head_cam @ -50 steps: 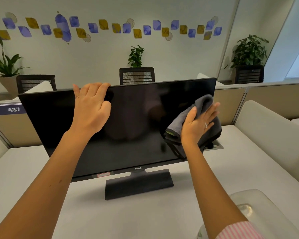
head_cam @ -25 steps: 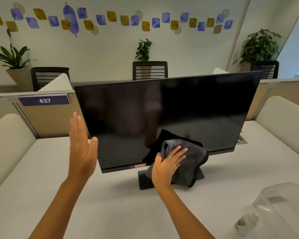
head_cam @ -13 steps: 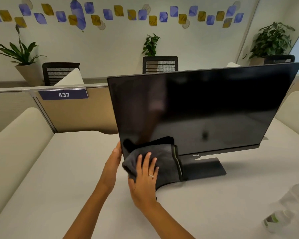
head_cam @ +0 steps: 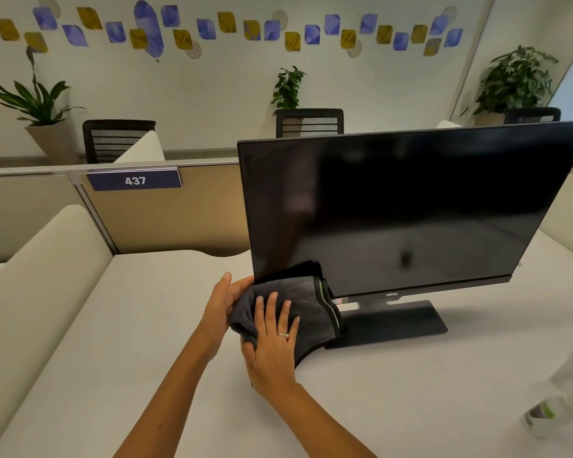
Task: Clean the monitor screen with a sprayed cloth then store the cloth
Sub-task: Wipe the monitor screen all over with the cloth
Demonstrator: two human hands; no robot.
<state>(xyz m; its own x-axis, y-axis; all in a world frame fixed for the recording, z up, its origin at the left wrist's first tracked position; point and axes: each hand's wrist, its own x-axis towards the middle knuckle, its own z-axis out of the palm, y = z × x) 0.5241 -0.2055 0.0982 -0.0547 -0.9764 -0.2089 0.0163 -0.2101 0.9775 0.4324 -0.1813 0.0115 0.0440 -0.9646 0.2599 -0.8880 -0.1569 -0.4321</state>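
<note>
Low down, left hand (head_cam: 217,309) grips cloth (head_cam: 306,300); right hand (head_cam: 273,345) presses it flat-fingered on monitor (head_cam: 411,209); bottle (head_cam: 540,416) blurred.

There's the blue 437 sign (head_cam: 135,180) on the tan partition (head_cam: 172,223). Just behind it is a black mesh chair (head_cam: 113,140), left of it a potted plant (head_cam: 37,104), and high above it blue-and-yellow wall decals (head_cam: 212,28), possibly paper.

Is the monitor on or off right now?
Off, apparently: the monitor is uniformly black and shows only faint reflections.

Monitor (head_cam: 411,209) blocks right; room over desk (head_cam: 129,325) left.
</note>
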